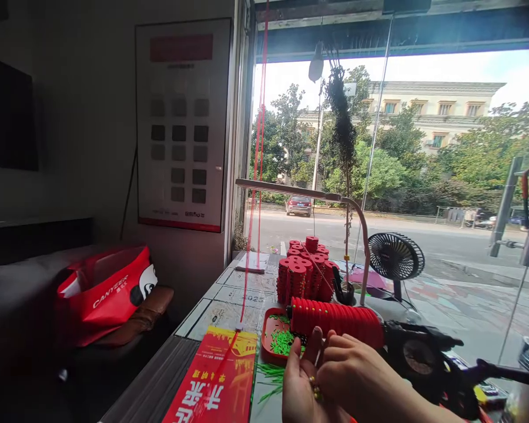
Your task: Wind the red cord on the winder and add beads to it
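My left hand (300, 385) is turned palm up and cupped, with a few small gold beads (315, 389) in the palm. My right hand (350, 365) reaches across from the right, its fingers curled and pinched together against the left fingers. Whatever lies between those fingertips is too small or hidden to make out. Just beyond the hands sits a red tray (264, 346) with many short green pieces (283, 342) in it. More thin green strips (271, 376) lie on the table beside my left hand. A long red-wound roll (335, 320) lies horizontally behind my fingers.
Stacks of red spools (297, 279) stand behind the roll, near a lamp arm (364, 247) and a black fan (397, 257). A red printed sheet (216, 376) lies at left, with red threads (252, 223) hanging above. A dark clamp-like device (418, 355) is at right.
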The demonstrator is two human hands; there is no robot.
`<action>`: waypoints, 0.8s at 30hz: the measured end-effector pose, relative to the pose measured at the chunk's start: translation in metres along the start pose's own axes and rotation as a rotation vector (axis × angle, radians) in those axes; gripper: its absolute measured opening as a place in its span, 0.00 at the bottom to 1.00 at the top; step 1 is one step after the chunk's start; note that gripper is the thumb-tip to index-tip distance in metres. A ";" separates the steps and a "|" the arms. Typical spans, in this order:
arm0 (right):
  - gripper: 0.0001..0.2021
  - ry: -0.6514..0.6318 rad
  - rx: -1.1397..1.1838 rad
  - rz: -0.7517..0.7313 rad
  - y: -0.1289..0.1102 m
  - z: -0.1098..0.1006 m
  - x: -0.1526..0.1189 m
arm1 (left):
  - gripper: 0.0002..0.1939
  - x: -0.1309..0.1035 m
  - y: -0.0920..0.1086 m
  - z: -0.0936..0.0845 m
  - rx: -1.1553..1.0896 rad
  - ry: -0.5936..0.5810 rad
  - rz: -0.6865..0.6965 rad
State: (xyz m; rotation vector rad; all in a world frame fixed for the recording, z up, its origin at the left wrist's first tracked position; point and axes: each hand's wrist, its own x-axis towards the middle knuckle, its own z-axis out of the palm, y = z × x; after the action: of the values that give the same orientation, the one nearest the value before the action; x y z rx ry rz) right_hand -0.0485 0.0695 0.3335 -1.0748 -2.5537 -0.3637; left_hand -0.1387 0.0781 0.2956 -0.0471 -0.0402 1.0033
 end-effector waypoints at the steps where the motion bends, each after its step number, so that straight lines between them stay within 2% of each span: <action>1: 0.10 0.003 -0.018 -0.004 0.002 0.004 0.000 | 0.25 0.001 0.000 -0.002 0.004 -0.014 -0.014; 4: 0.08 -0.012 -0.067 -0.029 0.001 0.006 0.000 | 0.26 -0.001 0.000 0.000 0.013 -0.022 -0.034; 7: 0.08 -0.040 -0.052 -0.028 -0.005 -0.010 0.002 | 0.25 -0.006 -0.001 0.012 0.014 0.051 0.004; 11: 0.09 -0.089 0.181 0.217 0.002 -0.049 0.008 | 0.25 -0.013 -0.002 0.031 0.036 0.250 0.079; 15: 0.09 -0.088 0.223 0.385 0.033 -0.075 0.015 | 0.25 -0.015 -0.001 0.038 0.064 0.242 0.063; 19: 0.09 -0.142 0.278 0.482 0.055 -0.075 0.019 | 0.25 -0.012 0.000 0.032 0.086 0.242 0.073; 24: 0.10 -0.141 0.350 0.501 0.057 -0.067 0.022 | 0.21 -0.007 0.001 0.022 0.106 0.185 0.091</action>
State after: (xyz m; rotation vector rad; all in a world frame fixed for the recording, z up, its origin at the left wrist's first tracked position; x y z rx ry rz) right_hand -0.0075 0.0978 0.4086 -1.5699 -2.2294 0.2854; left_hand -0.1446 0.0729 0.3175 -0.0450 0.1856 1.0867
